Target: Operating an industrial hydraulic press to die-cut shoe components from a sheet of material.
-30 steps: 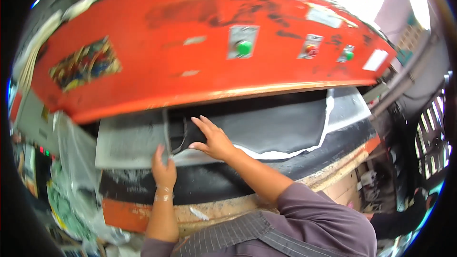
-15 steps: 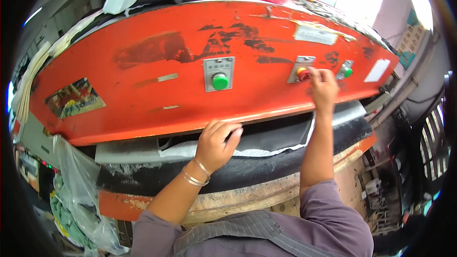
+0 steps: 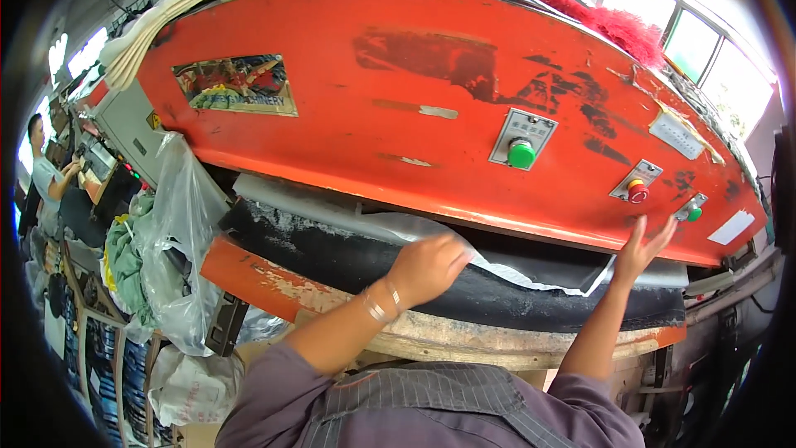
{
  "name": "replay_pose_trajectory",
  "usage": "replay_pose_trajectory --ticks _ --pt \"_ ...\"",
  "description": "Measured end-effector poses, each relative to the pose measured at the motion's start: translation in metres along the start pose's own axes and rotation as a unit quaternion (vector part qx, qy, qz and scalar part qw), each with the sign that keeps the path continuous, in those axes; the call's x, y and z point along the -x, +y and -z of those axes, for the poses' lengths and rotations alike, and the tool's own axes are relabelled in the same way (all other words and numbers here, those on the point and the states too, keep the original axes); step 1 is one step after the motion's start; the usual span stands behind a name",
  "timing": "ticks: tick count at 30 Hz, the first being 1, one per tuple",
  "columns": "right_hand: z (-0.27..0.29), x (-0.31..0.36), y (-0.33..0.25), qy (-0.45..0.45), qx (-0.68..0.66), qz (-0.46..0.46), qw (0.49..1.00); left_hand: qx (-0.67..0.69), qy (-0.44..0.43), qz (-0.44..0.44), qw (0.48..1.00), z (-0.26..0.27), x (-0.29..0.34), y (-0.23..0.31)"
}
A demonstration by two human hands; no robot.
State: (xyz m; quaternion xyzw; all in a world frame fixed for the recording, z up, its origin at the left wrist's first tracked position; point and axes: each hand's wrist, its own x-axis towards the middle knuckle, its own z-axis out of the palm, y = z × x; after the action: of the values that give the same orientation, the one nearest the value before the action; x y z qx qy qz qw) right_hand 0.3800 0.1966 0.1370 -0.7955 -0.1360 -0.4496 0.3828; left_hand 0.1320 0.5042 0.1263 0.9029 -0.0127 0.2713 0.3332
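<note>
My left hand (image 3: 429, 271), with bracelets at its wrist, is closed at the near edge of a black sheet with a white underside (image 3: 539, 264). Motion blurs its fingers, but they seem to pinch that edge, which rises in a curve beside them. The sheet lies on a grey plate (image 3: 286, 197) in the gap under the machine's orange-red front (image 3: 332, 141). My right hand (image 3: 643, 250) is open, fingers spread and holding nothing, just below a red push button (image 3: 638, 192) and a small green button (image 3: 694, 214). A larger green button (image 3: 521, 153) sits further left.
A worn wooden edge (image 3: 448, 344) runs along the machine bed before me. Clear plastic (image 3: 186, 241) and green cloth (image 3: 133, 257) hang at the left. White cloths (image 3: 157, 29) and red fluffy material (image 3: 609, 23) lie on top. Another person (image 3: 48, 174) stands far left.
My right hand has left the red button, dropped below it and opened. My left hand has closed at the sheet's edge, which has lifted there. The view has turned left.
</note>
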Motion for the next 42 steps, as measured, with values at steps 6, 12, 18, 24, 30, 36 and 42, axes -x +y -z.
replay_pose_trajectory --ticks 6,12,18,24,30,36,42 --pt "0.023 -0.026 0.04 0.088 -0.083 -0.18 0.976 -0.021 -0.082 0.076 0.993 0.03 0.043 -0.002" --pt "0.021 -0.116 0.064 0.215 0.021 -0.071 0.974 0.006 0.006 -0.026 1.0 0.033 0.009 0.023" --pt "-0.01 -0.143 0.099 0.209 0.148 -0.052 0.965 0.054 0.075 -0.202 0.975 0.007 -0.058 0.055" --pt "-0.018 -0.14 0.095 0.209 0.139 -0.001 0.968 -0.154 0.177 -0.254 0.938 0.003 -0.124 0.046" --pt "-0.006 -0.142 0.098 0.194 0.159 0.016 0.968 -0.087 0.105 -0.176 0.975 0.001 -0.086 0.06" --pt "0.001 -0.146 0.101 0.163 0.16 0.025 0.973 -0.081 -0.082 0.062 0.991 0.011 0.058 0.025" --pt "0.021 -0.09 0.029 0.111 0.194 0.11 0.968 -0.102 -0.102 0.194 0.97 0.058 0.154 0.016"
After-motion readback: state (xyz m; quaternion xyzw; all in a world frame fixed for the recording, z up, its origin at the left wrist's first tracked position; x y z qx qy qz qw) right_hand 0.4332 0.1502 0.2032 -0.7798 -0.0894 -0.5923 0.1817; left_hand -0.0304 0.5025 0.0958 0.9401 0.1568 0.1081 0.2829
